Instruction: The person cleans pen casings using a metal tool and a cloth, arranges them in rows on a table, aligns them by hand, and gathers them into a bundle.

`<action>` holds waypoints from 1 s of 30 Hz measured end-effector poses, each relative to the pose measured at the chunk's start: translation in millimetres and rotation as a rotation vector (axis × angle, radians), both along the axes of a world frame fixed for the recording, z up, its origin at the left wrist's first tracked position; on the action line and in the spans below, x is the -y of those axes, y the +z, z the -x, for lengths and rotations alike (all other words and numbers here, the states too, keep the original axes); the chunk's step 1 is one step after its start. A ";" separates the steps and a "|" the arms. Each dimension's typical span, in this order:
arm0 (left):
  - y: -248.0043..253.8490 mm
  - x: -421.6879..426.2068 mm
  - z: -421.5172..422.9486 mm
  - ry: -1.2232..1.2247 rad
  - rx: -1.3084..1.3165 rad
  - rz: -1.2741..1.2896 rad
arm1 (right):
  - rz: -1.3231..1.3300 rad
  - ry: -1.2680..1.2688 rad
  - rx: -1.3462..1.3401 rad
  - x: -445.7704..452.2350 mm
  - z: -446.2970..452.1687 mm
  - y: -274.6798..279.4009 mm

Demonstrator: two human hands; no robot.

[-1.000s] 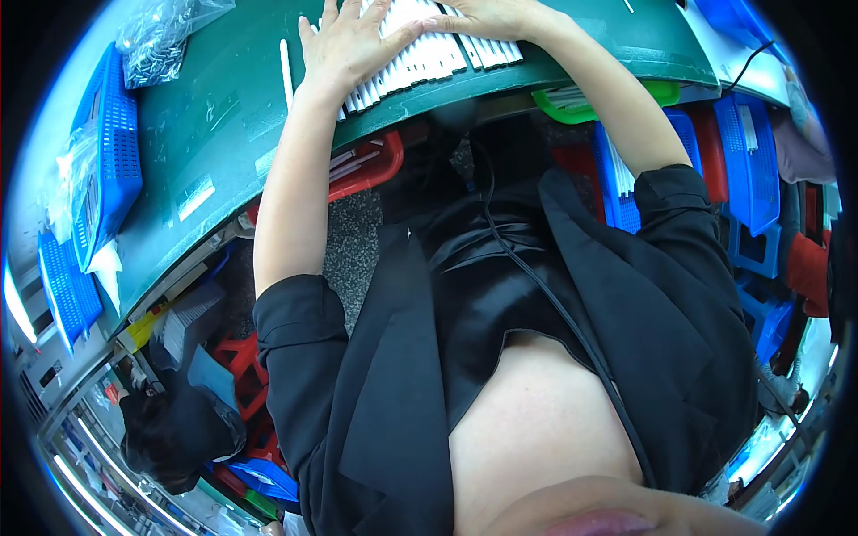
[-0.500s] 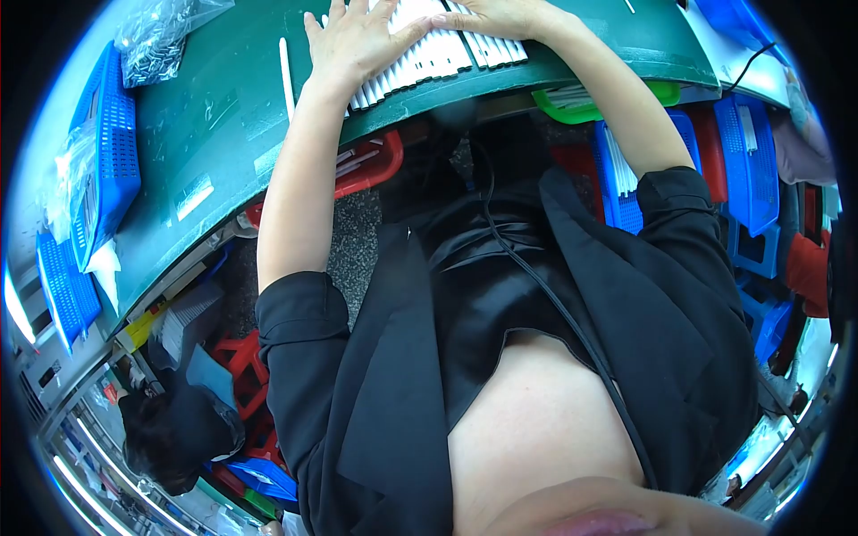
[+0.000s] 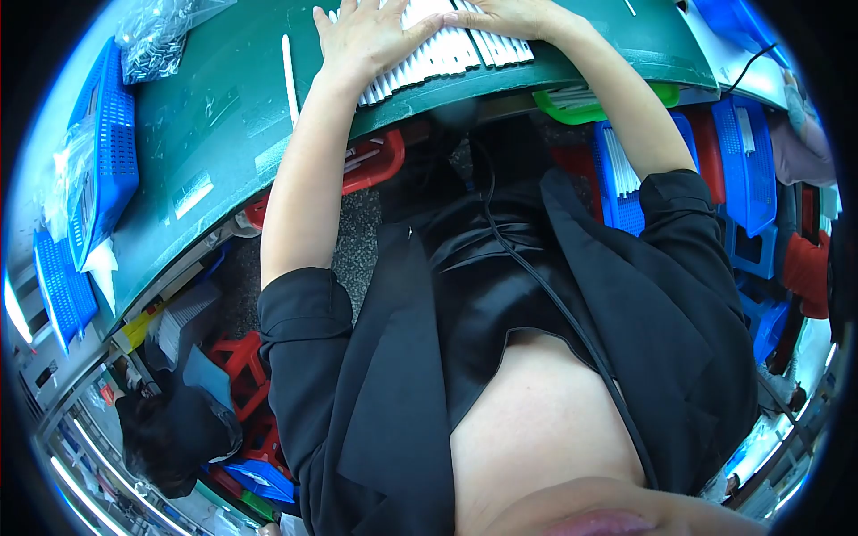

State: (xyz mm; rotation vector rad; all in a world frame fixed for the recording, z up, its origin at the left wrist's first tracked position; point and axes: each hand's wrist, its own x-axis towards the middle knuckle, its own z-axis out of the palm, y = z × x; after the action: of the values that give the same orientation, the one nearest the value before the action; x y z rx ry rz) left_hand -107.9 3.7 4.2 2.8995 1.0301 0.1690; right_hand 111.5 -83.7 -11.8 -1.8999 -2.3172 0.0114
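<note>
A row of white sticks (image 3: 438, 58) lies side by side on the green table (image 3: 223, 98), with their near ends close to its front edge. My left hand (image 3: 365, 37) rests spread over the left part of the row. Across the upper right part lies my right hand (image 3: 509, 16), fingers extended, its thumb touching or nearly touching my left thumb. Both palms face down. A dark narrow gap divides the row near its right end. One single white stick (image 3: 289, 79) lies apart, left of my left forearm.
Blue baskets (image 3: 116, 152) and a bag of small metal parts (image 3: 154, 55) stand at the left. Under the table edge are a red tray (image 3: 380, 161) and a green tray (image 3: 559, 105). More blue baskets (image 3: 746, 170) are at the right. Another person (image 3: 174, 438) is at the lower left.
Both hands have shifted slightly to the right, and the row of white sticks has moved right with them, its left end drawn in a little.
</note>
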 end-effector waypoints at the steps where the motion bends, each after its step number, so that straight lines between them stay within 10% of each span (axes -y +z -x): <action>1: -0.2 0.0 -0.3 0.000 0.004 0.003 | -0.001 -0.001 -0.001 0.2 -0.1 0.2; 30: -3.2 -1.5 -0.5 0.013 0.024 -0.007 | -0.074 0.005 -0.061 26.3 55.4 13.2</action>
State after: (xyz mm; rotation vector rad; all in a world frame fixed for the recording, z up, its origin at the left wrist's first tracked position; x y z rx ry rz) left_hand -107.4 5.2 1.0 2.8903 1.0473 0.2074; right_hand 56.1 -110.0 1.4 -1.8331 -2.2504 -0.0154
